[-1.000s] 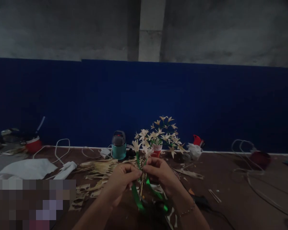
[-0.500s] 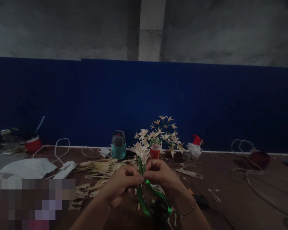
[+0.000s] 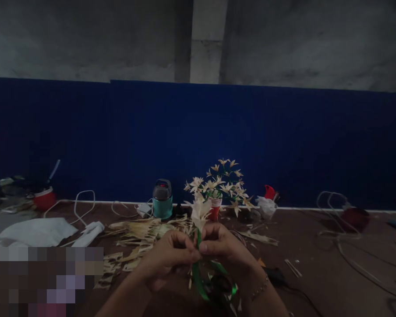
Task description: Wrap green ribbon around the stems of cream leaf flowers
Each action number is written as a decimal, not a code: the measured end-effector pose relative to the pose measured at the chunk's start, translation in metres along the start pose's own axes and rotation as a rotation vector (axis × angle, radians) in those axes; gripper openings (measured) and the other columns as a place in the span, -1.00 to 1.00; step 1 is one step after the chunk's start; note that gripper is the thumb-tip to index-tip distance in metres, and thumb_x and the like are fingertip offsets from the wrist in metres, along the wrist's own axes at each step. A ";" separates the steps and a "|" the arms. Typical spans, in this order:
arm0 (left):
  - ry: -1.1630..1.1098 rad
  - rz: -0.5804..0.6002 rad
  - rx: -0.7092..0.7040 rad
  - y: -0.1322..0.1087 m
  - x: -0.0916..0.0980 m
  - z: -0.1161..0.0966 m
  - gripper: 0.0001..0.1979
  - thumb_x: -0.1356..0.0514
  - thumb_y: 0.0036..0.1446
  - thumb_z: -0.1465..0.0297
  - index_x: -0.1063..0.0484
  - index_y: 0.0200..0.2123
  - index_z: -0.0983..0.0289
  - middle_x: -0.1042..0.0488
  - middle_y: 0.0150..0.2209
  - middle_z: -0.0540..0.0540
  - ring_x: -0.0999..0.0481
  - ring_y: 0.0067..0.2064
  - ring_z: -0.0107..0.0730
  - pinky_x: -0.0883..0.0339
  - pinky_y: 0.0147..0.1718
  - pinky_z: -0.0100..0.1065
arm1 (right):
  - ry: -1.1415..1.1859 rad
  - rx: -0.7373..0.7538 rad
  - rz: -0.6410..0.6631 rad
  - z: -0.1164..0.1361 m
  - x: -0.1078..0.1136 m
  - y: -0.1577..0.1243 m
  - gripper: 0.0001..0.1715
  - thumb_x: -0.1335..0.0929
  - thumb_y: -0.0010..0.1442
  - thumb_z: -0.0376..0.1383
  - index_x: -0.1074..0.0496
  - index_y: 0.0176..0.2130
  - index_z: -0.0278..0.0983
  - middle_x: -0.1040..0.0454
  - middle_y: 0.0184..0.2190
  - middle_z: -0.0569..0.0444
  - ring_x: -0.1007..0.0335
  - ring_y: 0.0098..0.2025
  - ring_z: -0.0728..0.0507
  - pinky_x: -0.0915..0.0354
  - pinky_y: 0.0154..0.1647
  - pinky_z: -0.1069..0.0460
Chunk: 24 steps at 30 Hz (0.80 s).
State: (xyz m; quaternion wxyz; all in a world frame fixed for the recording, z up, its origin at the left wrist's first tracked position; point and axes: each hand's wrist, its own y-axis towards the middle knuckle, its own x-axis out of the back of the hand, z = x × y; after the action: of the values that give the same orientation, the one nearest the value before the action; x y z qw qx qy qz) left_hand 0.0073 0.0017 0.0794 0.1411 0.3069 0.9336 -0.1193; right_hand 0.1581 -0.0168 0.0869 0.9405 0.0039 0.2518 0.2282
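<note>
As the left hand (image 3: 170,254) and right hand (image 3: 225,244) pinch the green stem (image 3: 198,237) fingertip to fingertip, the flower (image 3: 199,213) stands just above both grips, long axis nearly upright, the right hand nearer; green ribbon (image 3: 197,281) curves down below.

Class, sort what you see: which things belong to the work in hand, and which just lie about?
In the work:
pale flower, held
green ribbon
dried pieces, probably material

Lying about, it seems:
teal-bodied container
white sheet
red container at left
</note>
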 end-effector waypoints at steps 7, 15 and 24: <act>0.016 0.035 0.002 -0.003 0.000 0.001 -0.79 -0.38 -0.39 0.38 -0.42 -0.68 0.34 -0.29 -0.78 -0.11 -0.08 -0.77 -0.74 0.16 -0.78 -0.59 | 0.012 0.025 0.035 0.005 -0.002 -0.005 -0.87 -0.49 -0.25 -0.40 -0.46 -0.62 -0.39 -0.43 -0.67 0.12 -0.23 -0.63 0.07 -0.13 -0.59 0.16; -0.068 0.066 -0.026 -0.002 0.002 0.005 -0.78 -0.39 -0.41 0.36 -0.44 -0.66 0.34 -0.33 -0.75 -0.07 -0.14 -0.78 -0.73 0.12 -0.79 -0.59 | 0.017 -0.001 -0.001 0.005 -0.003 -0.005 -0.83 -0.50 -0.28 -0.38 -0.46 -0.59 -0.40 -0.43 -0.69 0.11 -0.27 -0.65 0.05 -0.14 -0.60 0.15; 0.326 -0.057 -0.138 -0.004 0.004 -0.001 -0.88 -0.30 -0.28 0.40 -0.44 -0.67 0.32 -0.31 -0.72 -0.09 -0.17 -0.68 -0.63 -0.03 -0.67 -0.52 | -0.121 -0.019 -0.154 0.004 0.003 -0.003 -0.78 -0.52 -0.34 -0.36 -0.42 -0.66 -0.38 -0.38 -0.71 0.17 -0.15 -0.68 0.11 0.00 -0.66 0.17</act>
State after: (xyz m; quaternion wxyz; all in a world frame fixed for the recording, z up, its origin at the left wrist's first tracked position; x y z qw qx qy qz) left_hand 0.0016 0.0014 0.0797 0.0049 0.2851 0.9585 -0.0077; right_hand 0.1636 -0.0179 0.0881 0.9687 -0.0105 0.1921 0.1570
